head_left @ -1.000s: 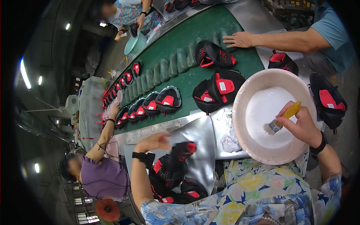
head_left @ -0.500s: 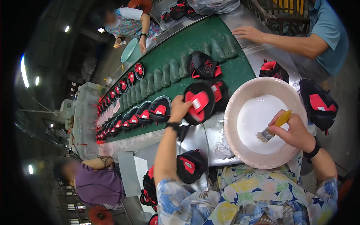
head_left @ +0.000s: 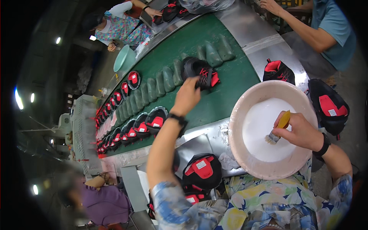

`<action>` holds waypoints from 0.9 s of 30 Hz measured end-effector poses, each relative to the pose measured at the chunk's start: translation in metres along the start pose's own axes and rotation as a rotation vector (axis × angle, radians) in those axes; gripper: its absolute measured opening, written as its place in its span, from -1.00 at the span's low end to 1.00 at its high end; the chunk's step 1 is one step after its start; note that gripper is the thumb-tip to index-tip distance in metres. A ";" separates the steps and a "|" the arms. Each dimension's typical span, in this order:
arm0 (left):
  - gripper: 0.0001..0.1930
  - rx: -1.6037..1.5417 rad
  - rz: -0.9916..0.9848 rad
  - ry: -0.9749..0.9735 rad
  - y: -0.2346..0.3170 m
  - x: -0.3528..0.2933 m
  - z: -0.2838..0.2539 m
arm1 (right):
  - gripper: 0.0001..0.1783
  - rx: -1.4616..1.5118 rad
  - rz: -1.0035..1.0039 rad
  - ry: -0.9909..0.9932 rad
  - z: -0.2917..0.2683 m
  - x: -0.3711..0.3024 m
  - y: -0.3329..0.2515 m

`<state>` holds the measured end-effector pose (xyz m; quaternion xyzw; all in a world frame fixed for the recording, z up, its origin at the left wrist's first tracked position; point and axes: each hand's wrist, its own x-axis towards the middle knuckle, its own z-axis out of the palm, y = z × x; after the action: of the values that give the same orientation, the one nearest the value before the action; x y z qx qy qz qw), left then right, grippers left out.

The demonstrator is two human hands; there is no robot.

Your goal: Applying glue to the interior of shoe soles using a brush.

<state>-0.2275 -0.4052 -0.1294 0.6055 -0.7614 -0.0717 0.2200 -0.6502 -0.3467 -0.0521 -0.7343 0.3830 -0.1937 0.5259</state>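
My left hand (head_left: 187, 96) reaches over the green belt, its fingers bent against the near edge of a black shoe upper (head_left: 202, 73) with red lacing and a red heel tab. The grip is partly hidden. Over a wide pale pink basin (head_left: 237, 153) of white liquid (head_left: 255, 126), my right hand (head_left: 297, 130) is closed on a paintbrush (head_left: 283, 120) with a yellow handle. Its bristles point down at the liquid. Near my lap, a black upper with a red underside (head_left: 202, 171) lies over others.
The green belt (head_left: 226, 90) carries rows of dark green soles (head_left: 168, 79) and black-red uppers (head_left: 157, 120). Right of the basin lie two more uppers (head_left: 330, 103). A person in blue (head_left: 333, 30) sits at right; others stand far left. A teal basin (head_left: 123, 59) stands across the belt.
The black-red upper that my left hand held is out of it, and the second one beside it has left the belt. My left hand has moved farther out to another upper. The lap pile looks fuller.
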 end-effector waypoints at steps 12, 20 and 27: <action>-0.76 0.208 -0.090 -0.005 -0.010 0.015 0.067 | -0.75 -0.338 0.007 0.010 -0.003 0.041 0.030; -0.48 -0.245 -0.082 -0.450 0.041 -0.075 0.005 | -0.66 -0.474 -0.245 -0.493 0.062 0.024 0.044; -0.68 -0.067 -0.159 -0.543 0.075 -0.116 0.003 | -0.83 -0.408 -0.173 -0.051 -0.005 -0.002 0.029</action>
<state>-0.2754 -0.2757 -0.1325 0.6142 -0.7400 -0.2732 0.0217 -0.6659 -0.3525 -0.0764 -0.8602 0.3363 -0.1379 0.3576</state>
